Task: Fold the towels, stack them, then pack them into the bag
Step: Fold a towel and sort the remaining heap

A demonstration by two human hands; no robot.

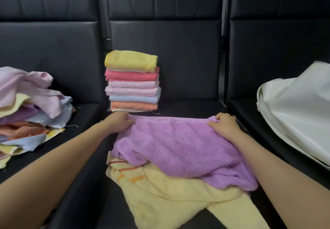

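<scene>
A purple towel (pixel 178 146) lies spread across the middle black seat, on top of a rumpled pale yellow towel (pixel 171 193) with orange stripes. My left hand (pixel 119 121) pinches the purple towel's far left corner. My right hand (pixel 224 123) grips its far right corner. Just behind the purple towel stands a stack of several folded towels (pixel 133 82), yellow on top and orange near the bottom, leaning against the seat back. A white bag (pixel 296 110) lies on the seat to the right.
A loose heap of unfolded towels (pixel 30 107) in pink, purple, blue, orange and yellow covers the left seat. Black padded seat backs (pixel 178 50) rise behind everything. Narrow gaps with metal frame separate the three seats.
</scene>
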